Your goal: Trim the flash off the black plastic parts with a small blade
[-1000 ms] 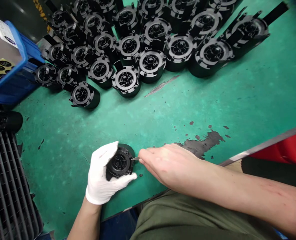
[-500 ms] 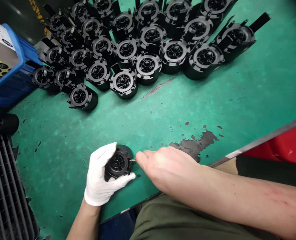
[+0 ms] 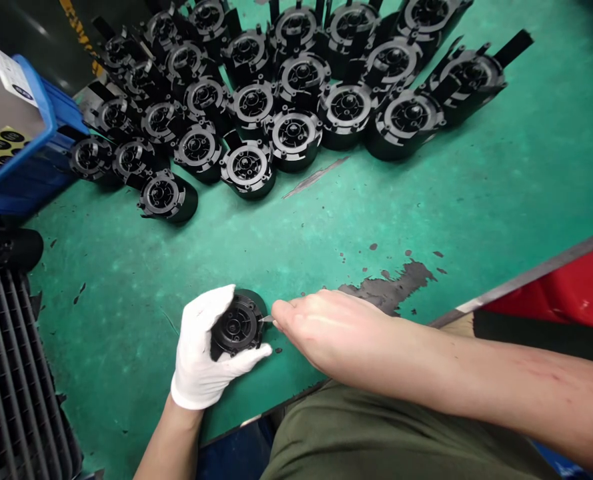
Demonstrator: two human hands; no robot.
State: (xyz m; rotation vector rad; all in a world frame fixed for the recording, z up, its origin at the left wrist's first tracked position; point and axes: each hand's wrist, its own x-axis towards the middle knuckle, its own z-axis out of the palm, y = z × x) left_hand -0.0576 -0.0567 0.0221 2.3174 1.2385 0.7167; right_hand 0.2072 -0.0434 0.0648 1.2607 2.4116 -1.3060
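My left hand (image 3: 195,363), in a white glove, is wrapped round a round black plastic housing (image 3: 238,325) near the front of the green table. The housing's ribbed end with its central hub faces up towards me. My bare right hand (image 3: 321,328) is closed on a small pointed blade (image 3: 267,319); its handle is hidden inside the fist. The blade's tip reaches the right rim of the housing and appears to touch it.
Several similar black housings (image 3: 246,167) stand in rows across the back of the green table (image 3: 286,233). On the left are a blue bin (image 3: 59,123) holding sticker sheets, a dark slatted rack (image 3: 16,373) and another housing (image 3: 19,249). Something red (image 3: 566,287) lies beyond the right edge.
My right hand has shifted slightly, and a little more of the blade shows between it and the rim. My left hand keeps its hold on the housing. The view has tilted slightly.
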